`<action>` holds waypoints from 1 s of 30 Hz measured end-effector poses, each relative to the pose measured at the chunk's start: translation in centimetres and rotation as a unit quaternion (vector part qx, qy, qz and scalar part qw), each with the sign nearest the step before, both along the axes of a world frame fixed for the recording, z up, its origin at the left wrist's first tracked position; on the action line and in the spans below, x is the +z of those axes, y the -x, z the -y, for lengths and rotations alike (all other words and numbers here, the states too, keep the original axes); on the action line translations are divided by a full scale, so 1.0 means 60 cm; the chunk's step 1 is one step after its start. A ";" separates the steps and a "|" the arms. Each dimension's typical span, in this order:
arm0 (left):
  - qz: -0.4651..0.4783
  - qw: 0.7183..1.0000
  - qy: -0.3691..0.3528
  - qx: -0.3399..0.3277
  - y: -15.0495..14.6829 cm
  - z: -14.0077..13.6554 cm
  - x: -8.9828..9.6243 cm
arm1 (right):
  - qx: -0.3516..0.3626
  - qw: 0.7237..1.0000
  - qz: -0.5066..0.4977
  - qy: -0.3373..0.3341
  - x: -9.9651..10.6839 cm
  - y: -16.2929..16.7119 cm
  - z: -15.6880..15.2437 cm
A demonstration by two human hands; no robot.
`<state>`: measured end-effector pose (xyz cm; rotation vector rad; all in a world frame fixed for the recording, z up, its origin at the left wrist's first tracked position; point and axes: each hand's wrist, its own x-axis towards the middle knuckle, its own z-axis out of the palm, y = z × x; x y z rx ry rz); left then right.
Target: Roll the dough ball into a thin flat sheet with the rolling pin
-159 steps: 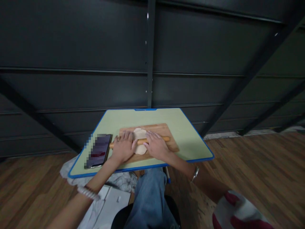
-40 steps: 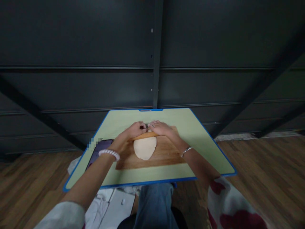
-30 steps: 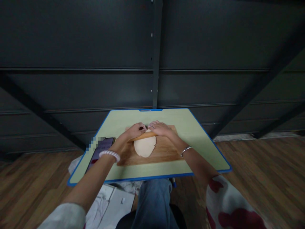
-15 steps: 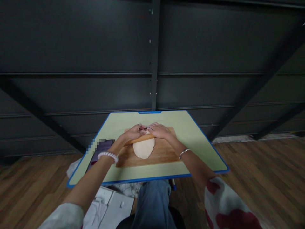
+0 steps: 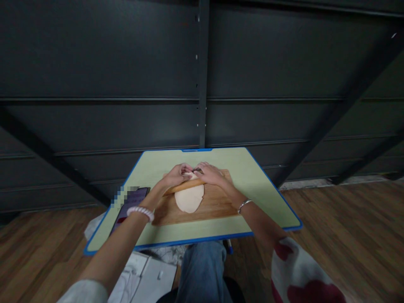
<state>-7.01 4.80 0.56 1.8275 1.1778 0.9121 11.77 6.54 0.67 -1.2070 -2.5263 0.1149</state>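
Observation:
A pale flattened sheet of dough (image 5: 190, 199) lies on a wooden board (image 5: 217, 203). Across its upper part rests a wooden rolling pin (image 5: 184, 186), slightly slanted, its ends hidden by my hands and wrists. My left hand (image 5: 178, 174) is closed with curled fingers at the dough's far edge, beyond the pin. Facing it, my right hand (image 5: 209, 173) has its fingers bent down on that same edge, pinching it. A small dark patch shows between my fingertips; what it is, I cannot make out.
The board sits on a pale green table (image 5: 261, 198) with a blue rim. At its left lies a phone (image 5: 131, 206), partly behind my left forearm. A dark panelled wall (image 5: 268, 122) rises behind the table. White boxes (image 5: 154, 273) stand below, left of my knee.
My fingertips have shifted slightly at the dough's far edge, and the dark patch between them shows more. The pin and dough stay nearly in place; the view has moved a little.

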 end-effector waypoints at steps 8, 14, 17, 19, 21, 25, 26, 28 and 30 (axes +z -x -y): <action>-0.024 0.999 -0.005 0.036 0.003 0.001 0.001 | 0.038 0.987 -0.081 0.137 0.002 -0.012 -0.008; -0.061 0.996 0.025 0.054 0.013 0.002 -0.006 | 0.096 0.966 -0.165 0.177 -0.011 -0.014 -0.016; -0.077 0.995 0.020 0.064 0.010 0.000 -0.005 | 0.102 0.963 -0.183 0.167 -0.021 -0.012 -0.023; -0.085 0.993 0.012 0.075 0.006 -0.002 -0.002 | 0.110 0.962 -0.193 0.160 -0.025 -0.009 -0.026; -0.095 0.993 0.007 0.076 0.001 -0.003 0.003 | 0.109 0.960 -0.203 0.157 -0.025 -0.006 -0.025; -0.098 0.994 -0.002 0.047 -0.002 -0.005 0.007 | 0.080 0.962 -0.212 0.150 -0.020 -0.001 -0.017; -0.092 0.995 -0.003 0.042 0.000 -0.005 0.006 | 0.069 0.964 -0.209 0.147 -0.019 0.001 -0.015; -0.080 0.996 -0.004 0.036 0.005 -0.006 0.001 | 0.045 0.969 -0.197 0.142 -0.016 0.003 -0.012; -0.071 0.997 0.001 0.031 0.012 -0.006 -0.004 | 0.024 0.973 -0.180 0.140 -0.015 0.005 -0.011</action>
